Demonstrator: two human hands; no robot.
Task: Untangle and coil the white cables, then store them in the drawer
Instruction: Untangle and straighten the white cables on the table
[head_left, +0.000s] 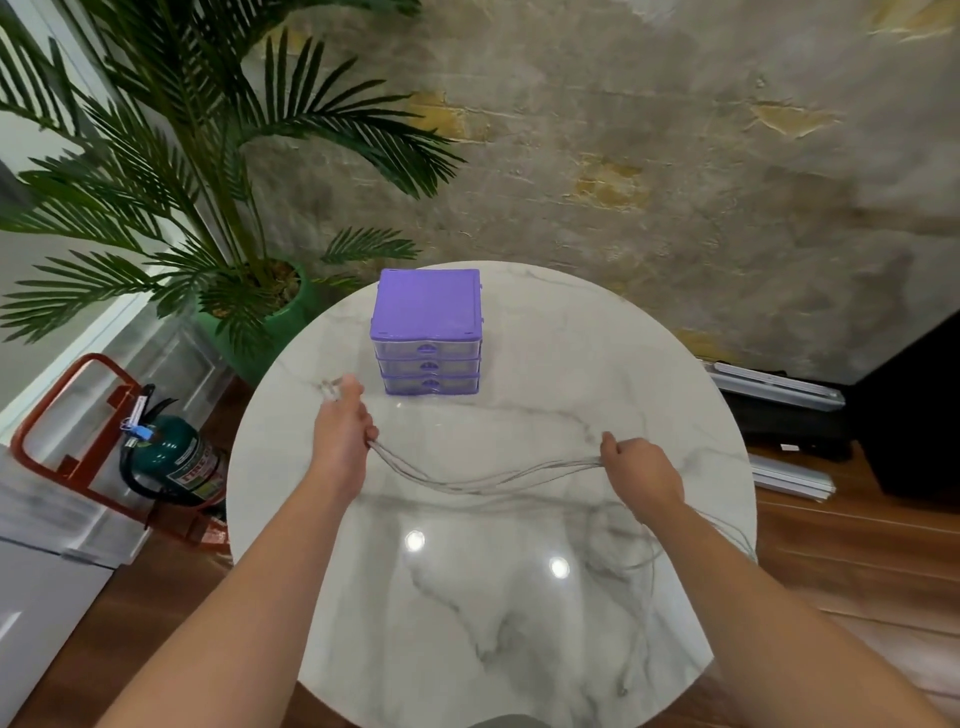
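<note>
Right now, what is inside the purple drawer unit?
All three drawers of the purple drawer unit are shut. Their clear fronts are too blurred to show any contents. The white cables are outside, held by both hands above the table.

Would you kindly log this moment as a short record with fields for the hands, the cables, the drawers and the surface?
surface: round marble table
left hand: closed on the white cables, cable ends poking out past the fingers
right hand: closed on the same bundle
cables: strands sag between the hands; loose loops trail over the table's right edge
drawer unit: purple, three drawers, all shut
stage: cables not yet coiled or stored
</note>
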